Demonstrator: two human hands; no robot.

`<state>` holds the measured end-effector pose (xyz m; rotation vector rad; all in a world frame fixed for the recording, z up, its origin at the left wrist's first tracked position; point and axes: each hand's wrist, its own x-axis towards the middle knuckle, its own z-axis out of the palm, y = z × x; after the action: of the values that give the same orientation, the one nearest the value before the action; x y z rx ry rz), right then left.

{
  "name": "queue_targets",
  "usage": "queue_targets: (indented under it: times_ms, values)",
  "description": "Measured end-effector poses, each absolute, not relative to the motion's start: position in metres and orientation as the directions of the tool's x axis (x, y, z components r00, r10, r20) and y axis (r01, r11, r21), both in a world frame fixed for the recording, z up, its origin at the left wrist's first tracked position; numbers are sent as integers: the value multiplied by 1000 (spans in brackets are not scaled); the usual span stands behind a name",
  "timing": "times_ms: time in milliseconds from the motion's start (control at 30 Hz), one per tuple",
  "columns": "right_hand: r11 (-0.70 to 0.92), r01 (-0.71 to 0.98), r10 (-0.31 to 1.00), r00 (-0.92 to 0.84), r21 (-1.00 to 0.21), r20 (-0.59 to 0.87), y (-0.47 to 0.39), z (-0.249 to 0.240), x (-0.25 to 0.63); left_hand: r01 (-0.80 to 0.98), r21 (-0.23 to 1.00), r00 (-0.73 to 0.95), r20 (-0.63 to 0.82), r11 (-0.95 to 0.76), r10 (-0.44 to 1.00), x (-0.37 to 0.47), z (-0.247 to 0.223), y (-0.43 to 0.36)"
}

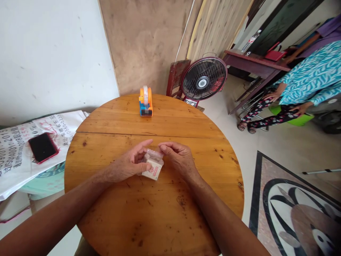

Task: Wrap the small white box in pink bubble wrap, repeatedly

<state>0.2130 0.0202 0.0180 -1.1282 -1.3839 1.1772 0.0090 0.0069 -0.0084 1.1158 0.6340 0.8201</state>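
Observation:
A small pale box with red print (153,170) is tilted just above or on the round wooden table (165,217); I cannot tell if it touches the wood. My left hand (133,160) grips it from the left, thumb on the front, index finger stretched out past the top. Clear plastic film (155,153) stands up along the box's upper edge. At the box's upper right, my right hand (177,156) is closed in a pinch at the film's edge. The fingertips hide the exact place where they hold it.
An orange and blue tape dispenser (146,103) stands near the table's far edge. Beyond it are a fan (204,80) and a wooden chair (177,78). A phone (43,147) lies on a white sack (16,167) at left. Another person (311,74) sits at right by a desk (255,65).

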Motion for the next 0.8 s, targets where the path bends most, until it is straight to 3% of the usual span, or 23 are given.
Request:
queue_targets:
  times_ms: [200,367,500,600,800]
  values:
    - [331,238,941,-154,-913,301,8,22,207,-175,976,470,-34,131,882,11,-5,8]
    - [690,479,720,-372,-544,586,-4,21,203,-122,985,404,-62,121,913,10,-3,10]
    - [766,556,600,-439,-322,668,-6,16,203,-112,987,385,-65,116,921,12,-6,11]
    - [769,561,594,-451,-306,666,-5,12,205,-119,986,391,-65,120,918,11,-9,13]
    - [752,491,647,-423,-439,635,-4,11,210,-135,984,463,-42,118,885,4,-7,13]
